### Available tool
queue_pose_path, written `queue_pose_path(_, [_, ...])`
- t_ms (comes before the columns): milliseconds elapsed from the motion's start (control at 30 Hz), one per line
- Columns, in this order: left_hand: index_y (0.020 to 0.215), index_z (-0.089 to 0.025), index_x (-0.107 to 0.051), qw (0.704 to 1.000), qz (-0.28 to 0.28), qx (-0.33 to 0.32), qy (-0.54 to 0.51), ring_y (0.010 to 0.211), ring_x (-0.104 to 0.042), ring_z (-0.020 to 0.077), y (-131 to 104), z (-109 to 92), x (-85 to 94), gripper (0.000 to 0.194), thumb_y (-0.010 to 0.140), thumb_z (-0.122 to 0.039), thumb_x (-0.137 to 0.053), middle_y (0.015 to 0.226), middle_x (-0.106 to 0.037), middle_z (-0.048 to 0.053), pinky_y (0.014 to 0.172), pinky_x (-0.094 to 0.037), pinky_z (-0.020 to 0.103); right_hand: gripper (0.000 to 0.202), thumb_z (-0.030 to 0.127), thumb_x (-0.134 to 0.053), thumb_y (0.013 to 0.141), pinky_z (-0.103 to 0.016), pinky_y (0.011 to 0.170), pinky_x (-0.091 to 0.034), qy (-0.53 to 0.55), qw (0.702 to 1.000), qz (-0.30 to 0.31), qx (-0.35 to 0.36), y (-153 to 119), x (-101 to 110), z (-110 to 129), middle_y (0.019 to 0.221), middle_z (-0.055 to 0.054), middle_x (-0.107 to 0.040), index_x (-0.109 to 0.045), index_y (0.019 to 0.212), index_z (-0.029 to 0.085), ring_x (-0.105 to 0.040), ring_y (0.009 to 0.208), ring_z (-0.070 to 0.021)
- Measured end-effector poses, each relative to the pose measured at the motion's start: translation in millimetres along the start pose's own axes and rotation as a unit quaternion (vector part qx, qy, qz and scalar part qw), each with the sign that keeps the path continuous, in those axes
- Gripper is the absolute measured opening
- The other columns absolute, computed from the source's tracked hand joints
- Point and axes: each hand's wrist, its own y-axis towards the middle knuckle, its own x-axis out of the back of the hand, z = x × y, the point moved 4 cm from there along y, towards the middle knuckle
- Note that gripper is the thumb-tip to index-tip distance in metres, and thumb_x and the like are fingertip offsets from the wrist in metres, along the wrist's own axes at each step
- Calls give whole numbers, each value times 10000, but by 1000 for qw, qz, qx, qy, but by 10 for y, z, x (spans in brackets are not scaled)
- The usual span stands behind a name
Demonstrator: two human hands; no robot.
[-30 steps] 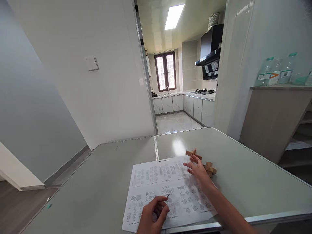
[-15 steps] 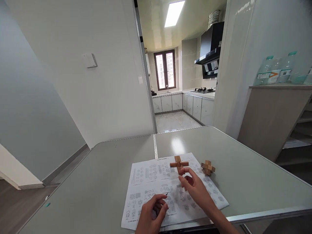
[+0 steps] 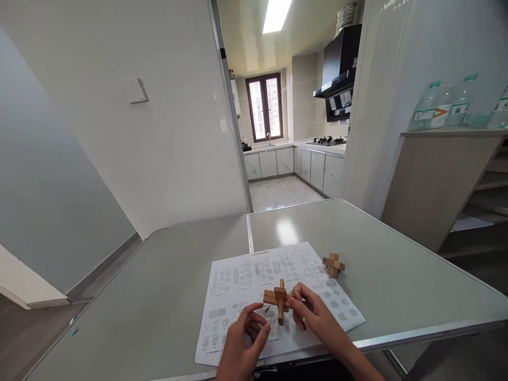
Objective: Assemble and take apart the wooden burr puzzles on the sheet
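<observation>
A cross-shaped wooden puzzle [image 3: 280, 300] of interlocking bars is held above the printed sheet [image 3: 230, 275]. My right hand [image 3: 311, 312] pinches its right end between thumb and fingers. Just left of the puzzle is my left hand [image 3: 251, 334], its thumb and fingers curved apart with nothing between them. A second wooden puzzle [image 3: 334, 264], a compact knot of blocks, lies on the table beside the sheet's upper right edge. Small line diagrams cover the sheet.
The grey-green table [image 3: 159, 296] has a seam running up its middle. Plastic bottles [image 3: 440, 108] stand on a cabinet [image 3: 432, 185] at the right. A small green bit [image 3: 73, 332] lies near the left edge. Behind is a kitchen.
My right hand has brought the cross-shaped puzzle down toward me, from the sheet's top to between my hands. The view has shifted slightly.
</observation>
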Motion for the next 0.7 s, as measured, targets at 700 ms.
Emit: queue_pose_path(700, [1444,-296,-558,998,63,-7,-22,1268,-597,349,-45,-61,24,905,637,-404,-954,1409,-646,99,1133,-425,471,280,460,-653,955,-242,590,-378,-78,984,156,-24,-136,-132,94,659,74,-513,-504,886,234,-490,597,-123])
